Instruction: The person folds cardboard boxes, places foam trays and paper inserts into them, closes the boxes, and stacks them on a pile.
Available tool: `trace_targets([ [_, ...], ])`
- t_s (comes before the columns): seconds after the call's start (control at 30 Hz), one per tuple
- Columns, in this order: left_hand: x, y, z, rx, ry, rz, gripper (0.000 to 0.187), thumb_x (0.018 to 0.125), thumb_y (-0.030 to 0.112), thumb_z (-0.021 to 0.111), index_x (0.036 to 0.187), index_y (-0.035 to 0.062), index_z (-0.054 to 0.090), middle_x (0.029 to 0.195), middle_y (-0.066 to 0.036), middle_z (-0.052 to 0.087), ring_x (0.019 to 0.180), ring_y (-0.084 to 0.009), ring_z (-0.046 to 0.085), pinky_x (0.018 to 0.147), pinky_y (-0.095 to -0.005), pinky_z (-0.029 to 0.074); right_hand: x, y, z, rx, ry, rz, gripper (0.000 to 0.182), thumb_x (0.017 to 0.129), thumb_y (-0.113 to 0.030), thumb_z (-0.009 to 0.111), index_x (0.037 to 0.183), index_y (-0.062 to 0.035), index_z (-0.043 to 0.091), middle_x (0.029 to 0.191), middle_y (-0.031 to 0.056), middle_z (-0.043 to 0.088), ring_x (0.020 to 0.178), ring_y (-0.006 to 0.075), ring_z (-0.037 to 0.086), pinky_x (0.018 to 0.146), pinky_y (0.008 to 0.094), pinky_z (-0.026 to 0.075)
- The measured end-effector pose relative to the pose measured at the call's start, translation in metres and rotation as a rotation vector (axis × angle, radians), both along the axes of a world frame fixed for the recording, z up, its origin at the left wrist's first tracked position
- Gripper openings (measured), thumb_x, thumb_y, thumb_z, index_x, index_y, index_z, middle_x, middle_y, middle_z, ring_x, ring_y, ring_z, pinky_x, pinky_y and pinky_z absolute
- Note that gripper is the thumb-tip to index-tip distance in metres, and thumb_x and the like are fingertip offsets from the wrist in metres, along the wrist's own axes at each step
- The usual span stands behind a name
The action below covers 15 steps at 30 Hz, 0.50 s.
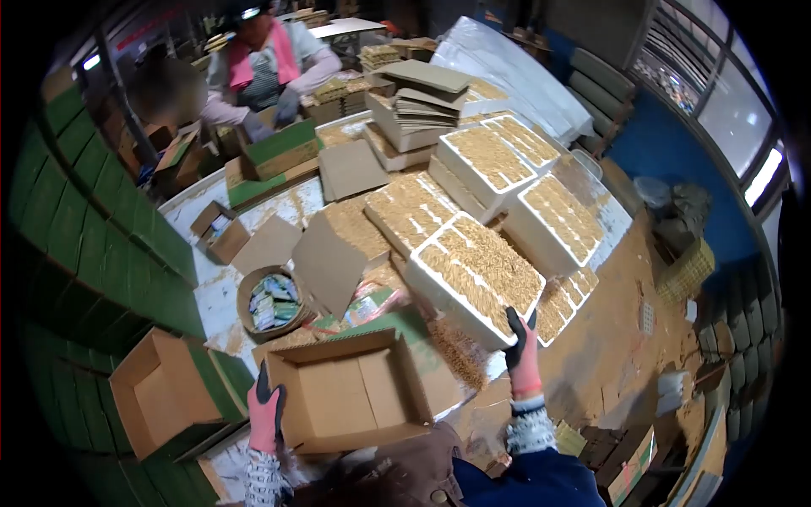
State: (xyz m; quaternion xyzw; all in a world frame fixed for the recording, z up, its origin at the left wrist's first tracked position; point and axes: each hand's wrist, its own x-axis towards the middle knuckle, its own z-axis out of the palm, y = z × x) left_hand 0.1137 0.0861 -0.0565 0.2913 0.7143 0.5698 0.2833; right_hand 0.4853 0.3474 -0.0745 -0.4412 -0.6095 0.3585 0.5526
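My left hand (267, 404), in a pink and black glove, is closed on the left wall of an empty open cardboard box (359, 389) in front of me. My right hand (522, 348), gloved alike, grips the near corner of a white tray (477, 275) filled with small tan pieces in rows. That tray sits tilted beside other filled trays. The fingertips of the right hand rest on the tray's rim. Left of the box's far edge stands a round tub (272, 300) with blue and green packets.
Another open box (165, 389) lies at the left, before stacked green boxes (76, 177). More filled white trays (557, 221) stand at the right, with cardboard sheets (427, 110) behind. A person (262, 76) works across the table, hands near a green box (283, 150).
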Motion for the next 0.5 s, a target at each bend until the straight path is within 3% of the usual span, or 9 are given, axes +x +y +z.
trace_targets([
  [0.07,-0.003,0.0,-0.012,-0.022,-0.048,0.054,0.038,0.081,0.006,0.061,0.117,-0.0049,0.054,0.101,-0.01,0.064,0.09,-0.0159,0.058,0.081,-0.0306,0.047,-0.005,-0.032,0.055,0.128,-0.405,0.183,0.027,0.08,-0.003,0.057,0.107,0.0006,0.06,0.121,0.0189,0.052,0.111,0.0279,0.051,0.089,0.033,0.042],
  [0.2,-0.006,0.017,-0.014,-0.253,0.279,0.049,0.033,0.086,0.019,0.057,0.111,-0.0022,0.058,0.094,-0.009,0.066,0.087,-0.0207,0.062,0.077,-0.0332,0.047,-0.036,-0.073,0.129,0.086,-0.553,0.551,0.04,0.07,0.005,0.061,0.11,-0.0003,0.061,0.119,0.0187,0.056,0.11,0.0319,0.053,0.093,0.034,0.041],
  [0.27,-0.007,0.018,-0.015,0.163,-0.273,-0.087,0.034,0.09,0.024,0.05,0.114,0.0001,0.056,0.098,-0.009,0.065,0.092,-0.0226,0.061,0.079,-0.0345,0.047,-0.054,-0.069,0.12,0.114,-0.506,0.785,0.045,0.069,0.006,0.061,0.113,-0.0017,0.06,0.123,0.0177,0.054,0.113,0.0326,0.051,0.095,0.0341,0.039],
  [0.3,0.014,0.015,0.029,0.256,-0.995,0.118,0.035,0.092,0.025,0.046,0.119,0.0026,0.054,0.105,-0.01,0.062,0.098,-0.0208,0.058,0.082,-0.0346,0.046,-0.064,-0.064,0.121,0.141,-0.494,0.943,0.05,0.067,0.006,0.062,0.116,-0.0024,0.058,0.124,0.0196,0.053,0.116,0.0341,0.049,0.097,0.034,0.038],
  [0.33,0.002,0.009,0.007,0.259,-1.089,0.123,0.037,0.092,0.024,0.048,0.122,0.002,0.051,0.108,-0.013,0.06,0.103,-0.0208,0.056,0.084,-0.0329,0.044,-0.07,-0.057,0.116,0.211,-0.589,1.019,0.056,0.07,0.005,0.064,0.124,-0.0024,0.052,0.121,0.0171,0.056,0.113,0.0278,0.052,0.096,0.0319,0.038],
  [0.4,-0.025,-0.003,-0.06,-0.099,0.083,-0.084,0.038,0.092,0.023,0.05,0.122,0.0002,0.05,0.107,-0.016,0.06,0.101,-0.024,0.057,0.085,-0.0327,0.044,-0.098,-0.06,0.12,-0.586,-0.231,0.848,0.059,0.075,0.002,0.064,0.13,-0.0024,0.045,0.118,0.0116,0.057,0.106,0.0169,0.055,0.089,0.0278,0.041],
  [0.43,-0.009,-0.006,-0.02,-0.094,0.16,0.0,0.037,0.091,0.021,0.052,0.121,-0.001,0.05,0.107,-0.019,0.059,0.1,-0.0287,0.057,0.085,-0.034,0.043,-0.108,-0.063,0.121,-0.674,-0.163,0.754,0.058,0.079,-0.003,0.065,0.133,-0.0005,0.042,0.112,0.0059,0.059,0.092,0.0089,0.057,0.077,0.023,0.045],
  [0.47,-0.008,-0.009,-0.01,-0.116,0.059,-0.011,0.036,0.09,0.019,0.053,0.12,-0.0011,0.051,0.108,-0.02,0.059,0.099,-0.0317,0.057,0.086,-0.0348,0.043,-0.108,-0.063,0.121,-0.675,-0.33,0.682,0.059,0.078,-0.002,0.065,0.132,-0.0002,0.042,0.105,0.0057,0.062,0.08,0.0088,0.06,0.068,0.0216,0.046],
  [0.5,-0.005,-0.013,-0.016,-0.126,0.075,-0.006,0.036,0.09,0.019,0.053,0.12,-0.0013,0.05,0.108,-0.02,0.059,0.099,-0.0316,0.057,0.087,-0.0345,0.043,-0.108,-0.064,0.118,-0.752,-0.188,0.728,0.06,0.077,-0.002,0.066,0.132,-0.0001,0.042,0.101,0.0059,0.063,0.077,0.0096,0.06,0.067,0.0222,0.047],
])
